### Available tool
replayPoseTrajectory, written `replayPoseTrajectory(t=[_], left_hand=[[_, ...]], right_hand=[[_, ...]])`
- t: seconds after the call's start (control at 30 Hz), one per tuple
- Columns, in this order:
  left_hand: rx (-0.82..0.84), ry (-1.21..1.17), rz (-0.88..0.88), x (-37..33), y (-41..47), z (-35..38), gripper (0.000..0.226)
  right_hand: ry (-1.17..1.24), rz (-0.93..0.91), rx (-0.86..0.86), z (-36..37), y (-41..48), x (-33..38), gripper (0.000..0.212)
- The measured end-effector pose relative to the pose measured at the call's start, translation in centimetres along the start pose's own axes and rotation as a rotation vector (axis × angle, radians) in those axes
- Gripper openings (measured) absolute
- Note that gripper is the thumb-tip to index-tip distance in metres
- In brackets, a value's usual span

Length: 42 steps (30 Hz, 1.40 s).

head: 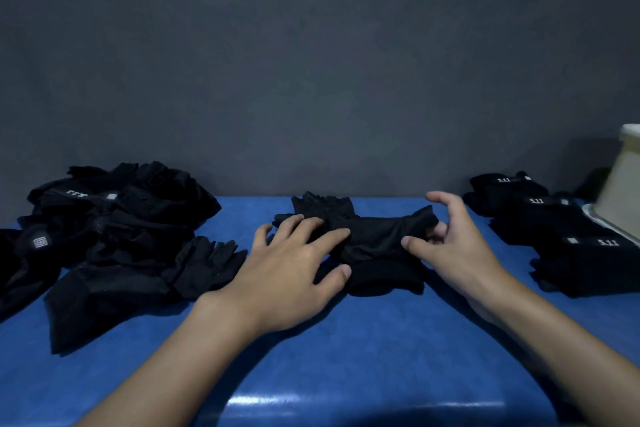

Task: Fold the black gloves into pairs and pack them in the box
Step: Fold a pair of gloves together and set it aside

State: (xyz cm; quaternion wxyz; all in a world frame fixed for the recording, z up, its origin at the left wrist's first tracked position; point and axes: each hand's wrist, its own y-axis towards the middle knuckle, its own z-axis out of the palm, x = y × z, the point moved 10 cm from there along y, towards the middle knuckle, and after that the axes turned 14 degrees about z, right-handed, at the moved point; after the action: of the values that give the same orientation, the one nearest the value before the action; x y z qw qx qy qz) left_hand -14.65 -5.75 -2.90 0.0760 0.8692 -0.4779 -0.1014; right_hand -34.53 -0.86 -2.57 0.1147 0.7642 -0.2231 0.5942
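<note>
Head view: my left hand (294, 267) pressed flat on the glove pair (374, 243), probably limp and light; my right hand (460, 246) pinched the end beside it, likely the best hold.

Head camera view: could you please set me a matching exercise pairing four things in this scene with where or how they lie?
Things:
1 loose glove heap
2 folded pairs
3 centre glove
4 box

States:
A pale, at the far right edge
B pressed by the left hand
C unsorted, on the left
D on the right, white 5.11 labels up

Pairs: 1-C, 2-D, 3-B, 4-A
</note>
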Motion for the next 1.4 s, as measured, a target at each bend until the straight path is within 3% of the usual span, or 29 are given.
replayPoseTrajectory(t=[0.2, 0.3, 0.6, 0.87, 1.1, 1.27, 1.4], left_hand=[[-0.196, -0.045, 0.095, -2.1, 0.5, -2.2, 0.056], [-0.259, -0.099, 0.162, -3.3, 0.8, -2.8, 0.047], [-0.173, -0.141, 0.263, -5.5, 0.8, -2.1, 0.055], [-0.215, -0.128, 0.306, -6.4, 0.5, -3.0, 0.052], [-0.327, -0.189, 0.291, -5.9, 0.3, -4.1, 0.056], [-0.404, -0.342, 0.332, -6.0, 0.1, -4.9, 0.058], [-0.425, -0.444, 0.326, -5.8, 0.1, -5.1, 0.068]], right_hand=[[-0.076, -0.040, 0.116, 0.8, -0.3, -0.6, 0.057], [-0.105, -0.069, 0.169, 1.3, -0.9, -0.3, 0.064], [-0.036, -0.132, 0.294, 2.5, -2.3, 0.5, 0.087], [0.039, -0.123, 0.367, 3.7, -2.8, 0.7, 0.076], [0.042, -0.179, 0.363, 3.9, -2.9, 1.2, 0.082], [0.109, -0.147, 0.355, 3.8, -2.4, 1.0, 0.073], [0.115, -0.196, 0.264, 3.0, -2.2, 1.6, 0.043]])
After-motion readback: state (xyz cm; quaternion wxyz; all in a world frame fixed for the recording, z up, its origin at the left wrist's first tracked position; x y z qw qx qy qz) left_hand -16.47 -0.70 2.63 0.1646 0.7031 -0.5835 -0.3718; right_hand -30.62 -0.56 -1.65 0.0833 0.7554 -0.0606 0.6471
